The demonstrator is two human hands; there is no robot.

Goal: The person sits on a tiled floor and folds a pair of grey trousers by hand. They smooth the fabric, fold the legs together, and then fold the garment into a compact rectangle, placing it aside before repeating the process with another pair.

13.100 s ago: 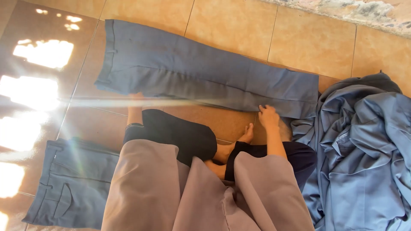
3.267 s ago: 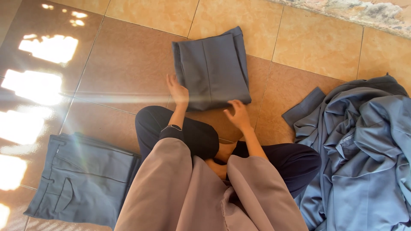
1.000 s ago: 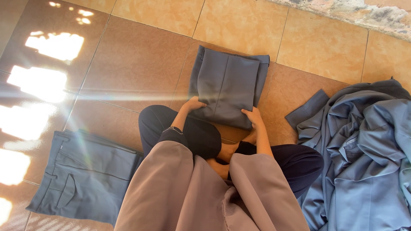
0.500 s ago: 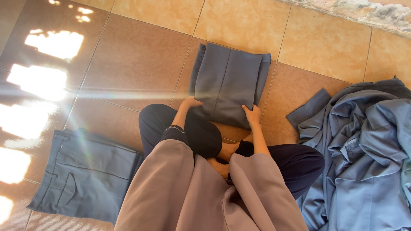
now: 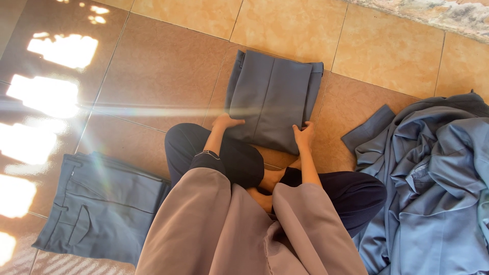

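A folded pair of grey trousers (image 5: 272,97) lies flat on the tiled floor in front of my crossed legs. My left hand (image 5: 225,122) grips its near left corner. My right hand (image 5: 304,135) holds its near right edge, fingers curled on the cloth. I sit on the floor in dark trousers under a long brown garment that hides my lap.
Another folded pair of grey trousers (image 5: 99,203) lies on the floor at my left. A heap of unfolded grey-blue clothes (image 5: 433,188) fills the right side. Bright sun patches (image 5: 46,97) fall on the brown tiles at far left. A rough stone strip (image 5: 438,15) runs along the top right.
The long trousers have been folded into a compact rectangle. Over the last second both hands stayed at its near corners and shifted the bundle only slightly.
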